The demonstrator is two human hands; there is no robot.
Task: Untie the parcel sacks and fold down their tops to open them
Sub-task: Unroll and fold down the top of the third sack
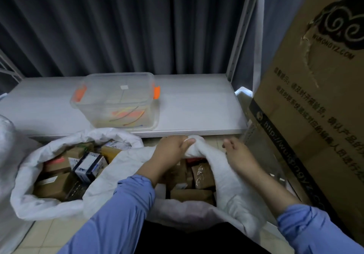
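Head view: far rim of near sack (206, 210) hidden under both hands; a third sack (7, 155) cut off at left edge. Two open white sacks on floor, side by side, both showing brown parcels (202, 174). Left hand (173, 149) pinches bunched rim fabric; right hand (238, 155) rests on rim, fingers loosely spread. One clear bin (118, 100) on shelf (197, 111); one large carton (315, 96) at right, partly cropped.

The big cardboard box (315, 96) runs off the right edge, a third sack (7, 155) off the left — parcel labels in the open sacks are too blurred to read.
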